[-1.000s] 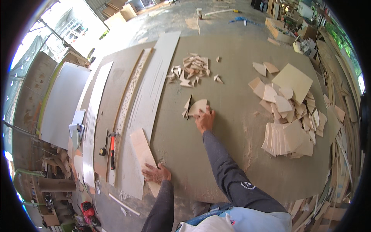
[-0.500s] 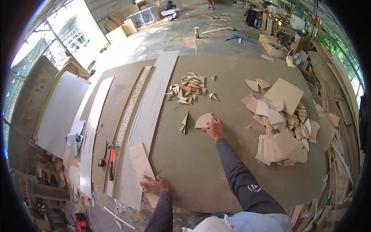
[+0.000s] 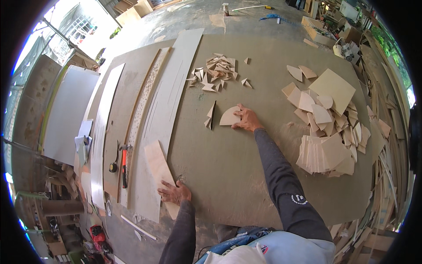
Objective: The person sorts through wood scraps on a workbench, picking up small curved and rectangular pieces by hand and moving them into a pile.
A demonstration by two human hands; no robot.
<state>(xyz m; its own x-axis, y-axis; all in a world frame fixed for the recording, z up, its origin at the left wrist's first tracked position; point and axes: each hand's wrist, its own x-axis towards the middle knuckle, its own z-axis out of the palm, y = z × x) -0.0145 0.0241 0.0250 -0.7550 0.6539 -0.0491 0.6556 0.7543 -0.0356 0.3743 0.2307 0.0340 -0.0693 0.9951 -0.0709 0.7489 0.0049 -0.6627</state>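
Observation:
My right hand (image 3: pixel 247 119) grips the straight edge of a pale quarter-circle plywood piece (image 3: pixel 228 117), which lies on the large brown board table (image 3: pixel 220 176). Its thumb and fingers are bent over that side. Just left of the piece are small pointed plywood slivers (image 3: pixel 208 122) and a thin dark blade-like strip (image 3: pixel 213 115). My left hand (image 3: pixel 176 192) lies with fingers spread over the lower part of a plywood strip (image 3: pixel 155 158). That strip rests slantwise, partly across a long grey-white board (image 3: pixel 169 105).
Small triangular offcuts (image 3: pixel 220 68) are heaped at the far middle. On the right sit a fanned stack of plywood pieces (image 3: pixel 318 154) and a square sheet (image 3: pixel 332 87). A hammer (image 3: pixel 125 165) and tape measure (image 3: pixel 113 167) lie left, beside a long perforated strip (image 3: pixel 147 88).
My right hand's fingers have spread farther along the quarter-circle piece's edge, and the piece has turned slightly. My left hand stays on the plywood strip. The whole view has tilted downward.

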